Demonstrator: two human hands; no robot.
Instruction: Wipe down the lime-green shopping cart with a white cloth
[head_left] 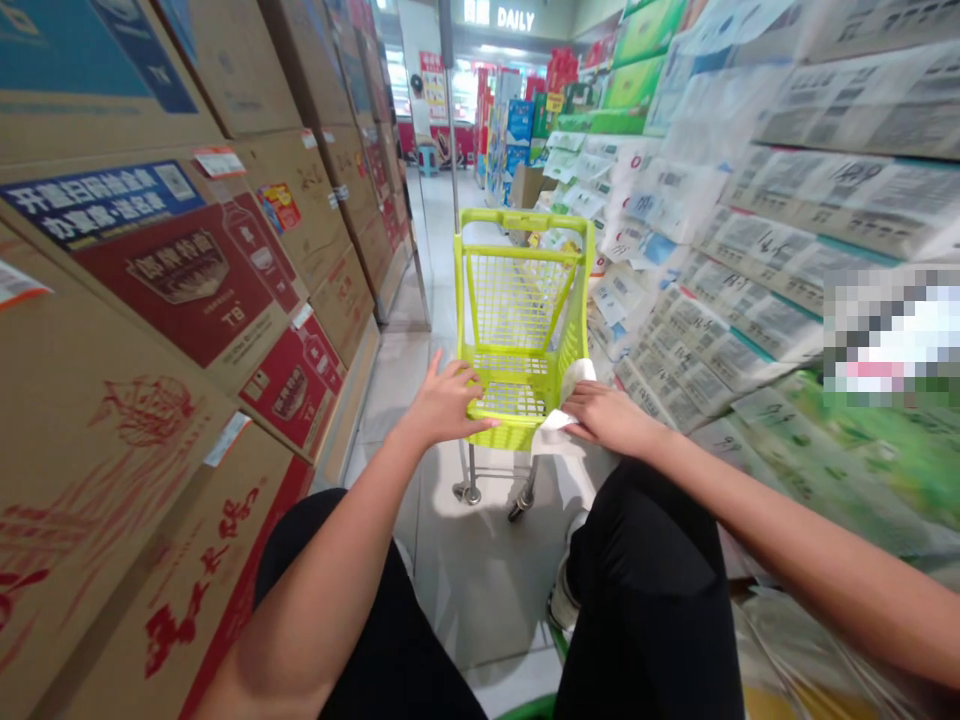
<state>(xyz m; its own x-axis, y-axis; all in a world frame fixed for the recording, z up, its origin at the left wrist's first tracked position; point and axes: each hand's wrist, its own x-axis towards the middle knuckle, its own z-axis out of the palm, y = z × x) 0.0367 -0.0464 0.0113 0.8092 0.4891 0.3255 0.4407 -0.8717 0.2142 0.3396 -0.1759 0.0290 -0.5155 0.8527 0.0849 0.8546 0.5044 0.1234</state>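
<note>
A small lime-green plastic shopping cart (525, 350) stands on the floor between my knees, with nothing visible in its basket. Its thin metal legs end in casters (517, 507). My left hand (448, 402) grips the left side of the near rim, fingers curled over the edge and the thumb stretched along it. At the near right corner, my right hand (604, 412) is closed on a white cloth or tissue (556, 430), which lies against the rim. Part of the white piece is hidden under my fingers.
Stacked cardboard cartons (217, 260) rise close on the left. Packs of paper goods (675, 300) line the right side. The tiled aisle (442, 200) runs ahead past a metal post (451, 130). A person (420, 115) is near a blue stool (428, 158) far off.
</note>
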